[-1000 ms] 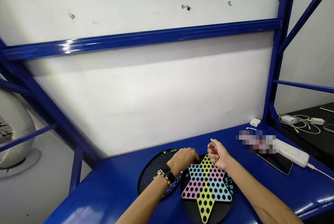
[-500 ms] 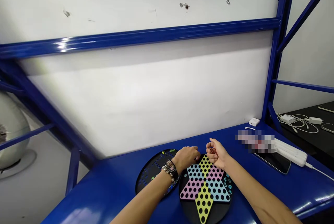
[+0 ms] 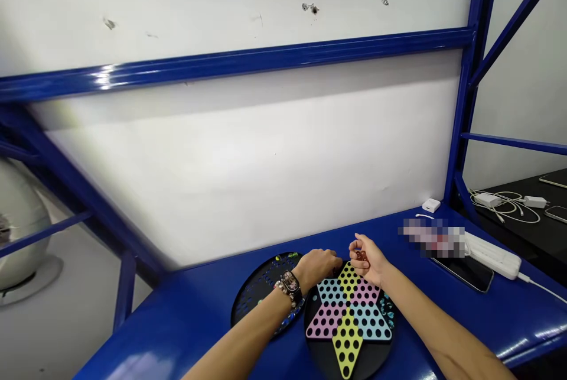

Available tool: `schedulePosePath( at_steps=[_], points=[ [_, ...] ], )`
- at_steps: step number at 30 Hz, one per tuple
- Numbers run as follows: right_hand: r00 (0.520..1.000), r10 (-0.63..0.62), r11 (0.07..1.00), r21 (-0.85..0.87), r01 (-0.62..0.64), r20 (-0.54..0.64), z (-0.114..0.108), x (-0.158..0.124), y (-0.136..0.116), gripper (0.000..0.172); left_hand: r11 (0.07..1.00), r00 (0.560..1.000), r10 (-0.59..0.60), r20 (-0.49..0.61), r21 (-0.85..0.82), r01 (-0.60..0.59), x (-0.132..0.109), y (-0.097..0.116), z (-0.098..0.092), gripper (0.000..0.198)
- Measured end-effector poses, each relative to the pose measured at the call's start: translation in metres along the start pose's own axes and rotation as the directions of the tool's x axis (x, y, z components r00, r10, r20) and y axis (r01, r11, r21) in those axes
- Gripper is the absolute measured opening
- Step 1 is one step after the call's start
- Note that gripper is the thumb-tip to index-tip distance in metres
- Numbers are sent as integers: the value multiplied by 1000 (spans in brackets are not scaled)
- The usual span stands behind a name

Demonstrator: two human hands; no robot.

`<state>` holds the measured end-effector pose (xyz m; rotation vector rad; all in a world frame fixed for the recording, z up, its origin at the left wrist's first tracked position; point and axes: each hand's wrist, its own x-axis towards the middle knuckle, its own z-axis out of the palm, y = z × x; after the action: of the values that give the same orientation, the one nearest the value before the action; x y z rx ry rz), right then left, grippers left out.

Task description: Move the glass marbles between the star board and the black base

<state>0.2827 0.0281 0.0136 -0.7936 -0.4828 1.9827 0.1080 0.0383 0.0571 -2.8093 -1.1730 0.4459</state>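
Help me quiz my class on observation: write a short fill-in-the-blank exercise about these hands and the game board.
The right hand holds small ____ pieces.
The watch is on the ____ wrist.
The tip of the star board nearest the person is ____.

Missing words: red; left; yellow.

A black-strapped smartwatch sits on the left wrist, a beaded bracelet just beside it; the left forearm and right forearm are bare.
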Motion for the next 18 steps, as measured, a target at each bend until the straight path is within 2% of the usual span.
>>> schedulePosePath(
  at_steps=[3, 7, 11, 15, 18],
  points=[
    [1000, 3, 1000, -1, -3, -3, 0, 0, 0, 42, 1000, 1000, 17, -25, -19, -17, 1, -1, 2, 8],
    [1000, 0, 1000, -1, 0, -8, -1, 1, 0, 39, 997, 998, 22, -67, -71, -27, -1, -6, 2, 10],
    [1000, 2, 1000, -2, -2, -7, -2, 1, 1, 38, 988, 991, -6, -134, -151, -15, -8, -10, -5, 11],
    [999, 32, 999, -6, -33, -1, -1, 0, 0, 40, 906, 946, -107, -305, -422, -33, -12, -5, -23, 24],
    [997, 61, 998, -4, -61, 39, 0, -1, 1, 45, 859, 908, -119, -401, -500, -108, -9, 9, -32, 26]
  ],
)
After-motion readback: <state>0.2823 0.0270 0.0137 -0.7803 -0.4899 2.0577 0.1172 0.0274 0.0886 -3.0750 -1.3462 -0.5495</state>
